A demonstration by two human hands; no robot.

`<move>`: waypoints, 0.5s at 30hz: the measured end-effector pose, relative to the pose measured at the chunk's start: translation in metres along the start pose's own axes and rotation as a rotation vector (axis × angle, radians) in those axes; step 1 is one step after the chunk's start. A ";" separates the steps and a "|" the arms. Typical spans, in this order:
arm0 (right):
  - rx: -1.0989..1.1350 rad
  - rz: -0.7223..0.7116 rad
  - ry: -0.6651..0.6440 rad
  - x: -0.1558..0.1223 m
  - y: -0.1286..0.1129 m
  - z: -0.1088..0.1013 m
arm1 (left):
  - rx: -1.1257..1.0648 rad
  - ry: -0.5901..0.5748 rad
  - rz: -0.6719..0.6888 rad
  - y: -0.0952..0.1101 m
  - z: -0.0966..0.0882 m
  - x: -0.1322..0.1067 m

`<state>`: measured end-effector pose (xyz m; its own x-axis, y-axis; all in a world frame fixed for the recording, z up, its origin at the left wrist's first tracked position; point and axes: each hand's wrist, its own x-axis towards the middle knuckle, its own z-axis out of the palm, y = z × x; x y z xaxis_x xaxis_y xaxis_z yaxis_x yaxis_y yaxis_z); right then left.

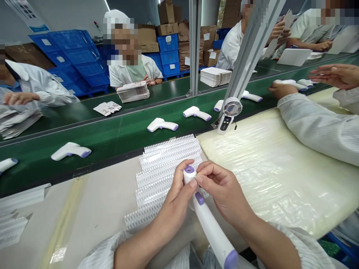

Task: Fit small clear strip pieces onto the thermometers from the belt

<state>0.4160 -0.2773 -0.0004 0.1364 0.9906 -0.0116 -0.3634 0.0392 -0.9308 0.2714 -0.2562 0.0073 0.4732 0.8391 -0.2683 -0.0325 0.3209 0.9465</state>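
A white infrared thermometer gun with purple trim sits between my hands, its nose up and its handle slanting down towards me. My left hand is closed around its head, thumb and fingers on either side. With thumb and forefinger pinched together, my right hand touches the right side of the head; whatever small piece is in the pinch is too hard to make out. Behind the hands lie overlapping sheets of small white labels on the grey table.
A green conveyor belt carries several thermometer guns. A small handheld fan stands by a metal post. Plastic-wrapped yellowish foam covers the right side. A co-worker's sleeved arm reaches in from the right; other people sit across.
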 end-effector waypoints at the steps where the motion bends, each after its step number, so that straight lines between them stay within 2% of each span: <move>1: -0.014 -0.003 0.005 0.000 -0.001 0.000 | 0.019 0.008 0.004 0.000 0.000 0.000; 9: -0.028 -0.019 0.064 0.000 -0.004 0.004 | 0.044 0.020 0.073 -0.003 -0.001 -0.001; 12: 0.159 0.094 0.076 0.002 -0.005 0.003 | 0.058 0.025 0.118 -0.006 -0.006 0.000; 15: 0.317 0.251 0.069 0.008 -0.007 0.001 | 0.035 -0.031 0.135 -0.008 -0.010 0.000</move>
<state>0.4181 -0.2693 0.0061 0.0651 0.9638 -0.2586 -0.6580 -0.1534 -0.7372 0.2627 -0.2547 -0.0018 0.4936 0.8595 -0.1325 -0.0678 0.1899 0.9795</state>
